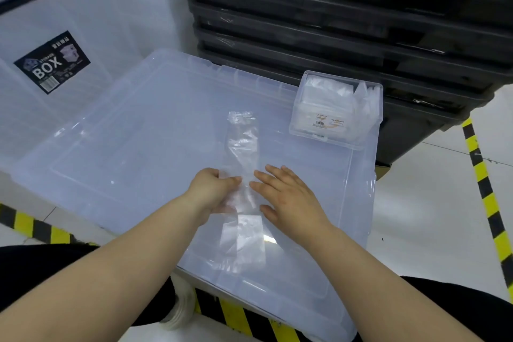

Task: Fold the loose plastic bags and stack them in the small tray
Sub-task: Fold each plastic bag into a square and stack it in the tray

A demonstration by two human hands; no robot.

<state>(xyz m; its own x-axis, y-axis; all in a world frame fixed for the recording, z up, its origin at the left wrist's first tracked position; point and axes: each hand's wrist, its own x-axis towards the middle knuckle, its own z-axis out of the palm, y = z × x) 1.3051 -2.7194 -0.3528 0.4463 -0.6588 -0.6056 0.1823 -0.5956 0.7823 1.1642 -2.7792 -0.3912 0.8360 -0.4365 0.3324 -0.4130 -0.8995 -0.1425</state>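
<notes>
I count one plastic bag (241, 144) under two hands: left hand (213, 189) and right hand (288, 194). One small tray (333, 141) sits beyond the grip, rightward, and I cannot count its folded bags. There are two clear bins: the lidded bin (125, 147) beneath the grip and the labelled bin (83, 22) off left. At least six dark crates (333, 22) are stacked.

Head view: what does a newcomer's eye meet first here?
Two hands at the centre work a long clear plastic bag lying on a translucent lid: the left hand grips it, the right hand rests flat at its edge. At the lid's far right corner stands the small tray with folded bags.
</notes>
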